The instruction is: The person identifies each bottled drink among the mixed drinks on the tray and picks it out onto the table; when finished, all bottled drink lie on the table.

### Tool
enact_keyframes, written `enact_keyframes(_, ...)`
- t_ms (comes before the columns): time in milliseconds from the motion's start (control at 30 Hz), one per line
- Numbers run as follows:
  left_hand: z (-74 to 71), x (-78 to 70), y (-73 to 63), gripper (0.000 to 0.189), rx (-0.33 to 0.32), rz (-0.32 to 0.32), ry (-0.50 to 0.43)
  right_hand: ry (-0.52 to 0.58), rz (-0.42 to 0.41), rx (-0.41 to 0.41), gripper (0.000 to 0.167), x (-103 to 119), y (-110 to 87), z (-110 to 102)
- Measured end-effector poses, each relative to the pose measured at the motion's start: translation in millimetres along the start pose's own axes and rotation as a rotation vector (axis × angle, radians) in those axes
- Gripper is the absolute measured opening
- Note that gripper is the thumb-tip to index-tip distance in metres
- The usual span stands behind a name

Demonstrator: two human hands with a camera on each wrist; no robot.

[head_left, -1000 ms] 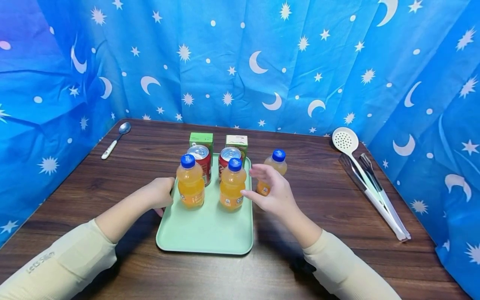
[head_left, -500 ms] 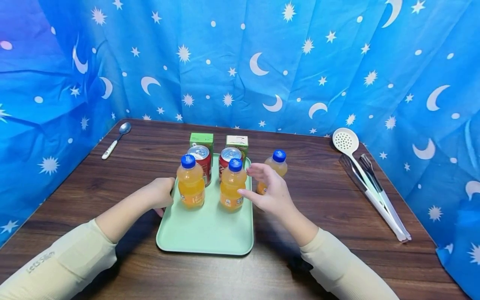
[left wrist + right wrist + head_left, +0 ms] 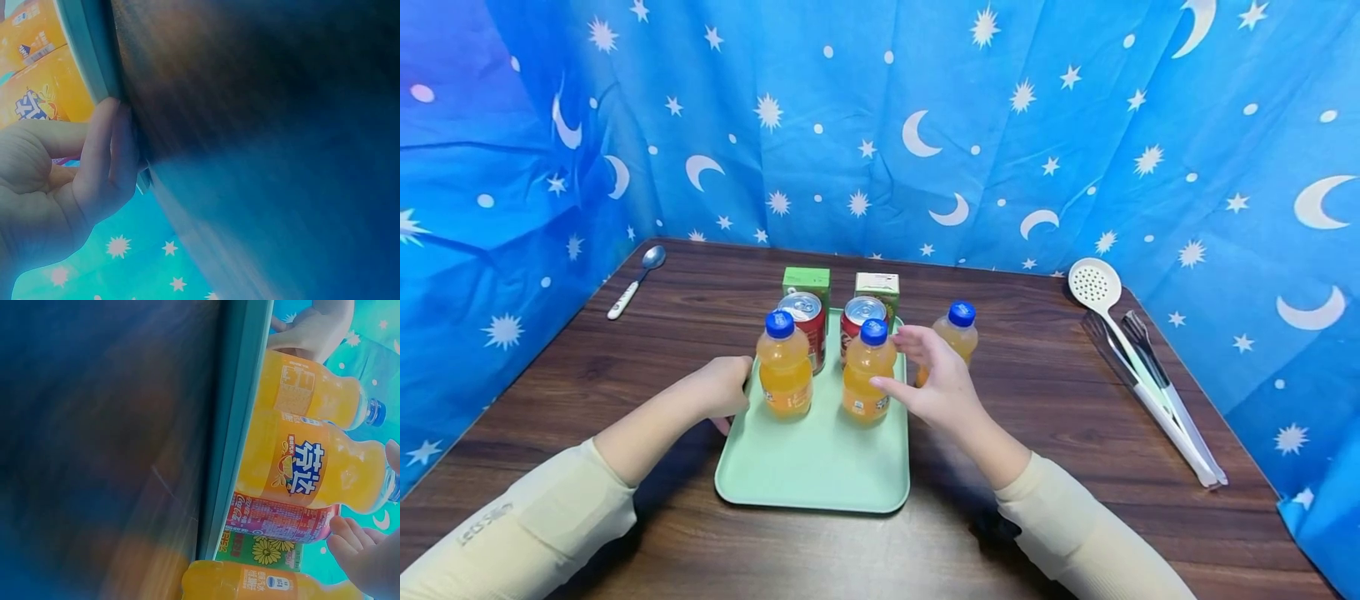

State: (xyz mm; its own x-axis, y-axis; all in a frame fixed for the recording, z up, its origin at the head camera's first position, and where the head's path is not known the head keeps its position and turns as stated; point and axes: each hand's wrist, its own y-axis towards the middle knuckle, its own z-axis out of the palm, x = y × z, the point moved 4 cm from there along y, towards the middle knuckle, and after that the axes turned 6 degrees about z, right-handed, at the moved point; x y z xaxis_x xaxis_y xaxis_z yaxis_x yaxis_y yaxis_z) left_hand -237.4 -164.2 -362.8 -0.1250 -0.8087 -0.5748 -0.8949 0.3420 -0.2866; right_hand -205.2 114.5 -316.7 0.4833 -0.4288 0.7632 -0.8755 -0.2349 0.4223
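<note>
A pale green tray [image 3: 812,475] lies on the table. My left hand [image 3: 718,390] grips its left rim; in the left wrist view the thumb and fingers [image 3: 103,140] pinch that edge. Two orange soda bottles with blue caps stand upright on it, a left bottle [image 3: 786,385] and a right bottle [image 3: 860,385]. My right hand [image 3: 942,379] is beside the right bottle, fingers spread and thumb in front of it; whether it touches is unclear. Behind them stand two red cola cans [image 3: 802,306] [image 3: 865,309] and two green drink cartons [image 3: 807,278] [image 3: 877,284].
A third orange soda bottle [image 3: 958,337] stands on the table right of the tray, partly behind my right hand. A spoon [image 3: 636,283] lies at the far left. A white slotted skimmer [image 3: 1093,285] and wrapped forks [image 3: 1165,392] lie at the right.
My right hand has shifted slightly left, its thumb now further across the front of the right bottle. The left hand stays on the tray's rim. The head view has tilted slightly.
</note>
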Motion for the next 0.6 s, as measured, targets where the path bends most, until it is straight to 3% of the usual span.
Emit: enact_keyframes(600, -0.7, -0.6, -1.8, 0.024, -0.003, -0.004, -0.008, -0.046, 0.102, 0.03, 0.065, -1.1, 6.7, 8.2)
